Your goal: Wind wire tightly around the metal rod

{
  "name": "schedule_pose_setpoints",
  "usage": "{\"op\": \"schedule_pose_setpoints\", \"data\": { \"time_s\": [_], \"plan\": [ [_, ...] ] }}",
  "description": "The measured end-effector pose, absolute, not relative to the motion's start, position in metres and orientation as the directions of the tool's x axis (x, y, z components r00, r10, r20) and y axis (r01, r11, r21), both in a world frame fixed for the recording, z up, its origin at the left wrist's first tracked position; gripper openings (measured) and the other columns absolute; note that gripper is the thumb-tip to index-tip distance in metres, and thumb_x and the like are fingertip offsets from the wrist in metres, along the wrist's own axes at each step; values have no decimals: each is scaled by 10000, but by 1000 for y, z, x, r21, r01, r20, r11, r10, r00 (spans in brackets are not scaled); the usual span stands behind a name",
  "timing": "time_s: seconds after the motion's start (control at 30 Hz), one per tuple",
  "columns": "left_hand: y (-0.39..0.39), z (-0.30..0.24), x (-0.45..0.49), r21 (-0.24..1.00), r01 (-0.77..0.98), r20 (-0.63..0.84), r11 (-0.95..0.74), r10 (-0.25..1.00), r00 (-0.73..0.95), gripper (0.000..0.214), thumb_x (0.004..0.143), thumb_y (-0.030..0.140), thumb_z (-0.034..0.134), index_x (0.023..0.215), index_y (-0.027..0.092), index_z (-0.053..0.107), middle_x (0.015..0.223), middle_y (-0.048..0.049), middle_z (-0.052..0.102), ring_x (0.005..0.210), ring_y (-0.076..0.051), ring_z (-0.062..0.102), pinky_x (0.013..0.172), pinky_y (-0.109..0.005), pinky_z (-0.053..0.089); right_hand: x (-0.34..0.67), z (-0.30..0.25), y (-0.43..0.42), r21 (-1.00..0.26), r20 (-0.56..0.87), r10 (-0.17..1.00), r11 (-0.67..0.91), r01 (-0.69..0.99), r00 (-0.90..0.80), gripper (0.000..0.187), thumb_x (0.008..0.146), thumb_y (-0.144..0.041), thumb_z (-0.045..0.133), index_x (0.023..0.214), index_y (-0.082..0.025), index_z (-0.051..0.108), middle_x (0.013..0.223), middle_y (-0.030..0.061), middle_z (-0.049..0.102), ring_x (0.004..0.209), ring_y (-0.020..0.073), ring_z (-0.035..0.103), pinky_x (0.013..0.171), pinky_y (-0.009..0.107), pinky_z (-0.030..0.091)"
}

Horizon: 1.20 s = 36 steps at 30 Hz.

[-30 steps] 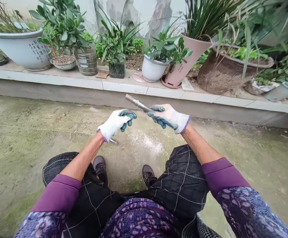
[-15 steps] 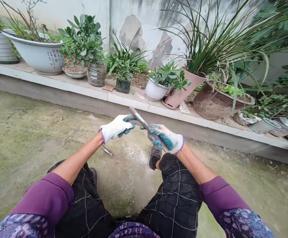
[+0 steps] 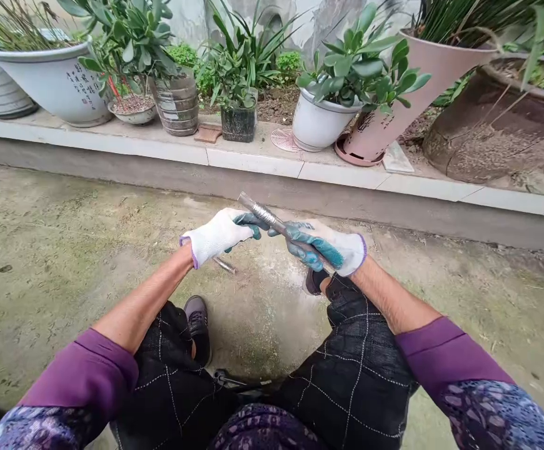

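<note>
My right hand (image 3: 321,245), in a white glove with a teal coated palm, is wrapped round a grey metal rod (image 3: 274,223). The rod slants up to the left, with a shiny ridged band near its far end. My left hand (image 3: 227,231), in a matching glove, is closed with bent fingers, and its fingertips reach the rod just below that band. Whatever it pinches is hidden. On the ground beyond my left hand lies a second short metal rod (image 3: 225,265), partly covered by the glove.
A tiled ledge (image 3: 253,161) crosses ahead, carrying a white pot (image 3: 321,125), a pink planter (image 3: 389,119), a large brown pot (image 3: 497,125) and other plants. Pale powder (image 3: 276,269) marks the concrete ground. A dark object (image 3: 227,378) sits between my legs.
The view has tilted down and come closer to the ledge. My left fingertips have moved nearer to the rod, while my right hand keeps its hold on it.
</note>
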<state>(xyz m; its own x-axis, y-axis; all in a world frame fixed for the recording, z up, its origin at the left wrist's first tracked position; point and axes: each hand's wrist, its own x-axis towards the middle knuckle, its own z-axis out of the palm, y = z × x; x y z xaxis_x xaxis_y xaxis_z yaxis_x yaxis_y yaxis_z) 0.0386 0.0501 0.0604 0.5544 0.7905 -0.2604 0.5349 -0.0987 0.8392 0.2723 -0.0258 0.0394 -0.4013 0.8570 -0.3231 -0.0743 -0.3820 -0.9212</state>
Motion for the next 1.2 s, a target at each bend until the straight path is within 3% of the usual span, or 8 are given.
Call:
{"op": "schedule_pose_setpoints", "data": {
  "time_s": [0.23,0.37,0.47,0.53,0.6,0.83,1.03,1.2],
  "plan": [
    [50,71,53,950,311,-209,-14,711,672,230,781,312,698,890,112,723,653,2,656,430,-59,449,405,-201,388,280,46,-31,-955,-272,891,-297,-12,-365,473,834,-549,751,1083,-156,672,536,-76,492,369,66,337,286,185,329],
    [45,65,71,956,287,-228,67,783,578,160,826,282,693,771,138,651,613,10,619,397,-63,452,351,-211,365,284,41,-25,-942,-302,922,-250,224,-242,415,819,-482,744,1088,-169,704,587,-46,530,450,94,440,360,206,392],
    [41,61,85,956,271,-242,115,831,501,142,879,256,658,793,143,642,535,53,529,357,-58,403,332,-215,329,286,38,-22,-841,4,1000,-6,542,17,311,806,-342,754,1085,-205,734,851,37,693,724,169,619,603,269,524],
    [39,61,90,961,235,-248,147,836,490,136,907,253,616,876,134,673,508,81,474,341,-52,362,332,-212,306,287,38,-21,-705,217,974,108,701,68,314,851,-336,724,1139,-212,742,1055,83,732,932,235,652,803,348,537],
    [37,63,91,966,195,-247,169,822,512,182,915,255,581,960,126,700,496,97,430,336,-50,333,334,-207,287,289,39,-21,-639,270,961,136,757,55,330,914,-368,667,1192,-207,740,1130,105,738,1024,273,651,902,389,504],
    [37,62,85,978,174,-195,117,814,547,272,879,279,585,1033,109,731,541,63,533,341,-46,348,328,-204,273,291,38,-13,-750,180,984,130,648,11,303,939,-358,622,1140,-177,758,907,51,729,811,192,623,741,306,455],
    [41,52,75,951,298,-248,83,781,574,218,867,247,600,982,114,730,594,20,620,328,-39,374,326,-197,258,298,40,-7,-889,82,982,-5,459,168,270,893,-390,652,968,-146,739,635,-17,529,521,96,427,456,228,333],
    [50,46,71,922,380,-278,71,805,524,150,848,208,599,916,135,711,553,41,560,355,-53,396,348,-192,301,297,52,-21,-976,-176,978,-158,151,-113,396,796,-454,748,1036,-138,741,616,-20,520,438,71,388,344,200,298]
  ]
}}
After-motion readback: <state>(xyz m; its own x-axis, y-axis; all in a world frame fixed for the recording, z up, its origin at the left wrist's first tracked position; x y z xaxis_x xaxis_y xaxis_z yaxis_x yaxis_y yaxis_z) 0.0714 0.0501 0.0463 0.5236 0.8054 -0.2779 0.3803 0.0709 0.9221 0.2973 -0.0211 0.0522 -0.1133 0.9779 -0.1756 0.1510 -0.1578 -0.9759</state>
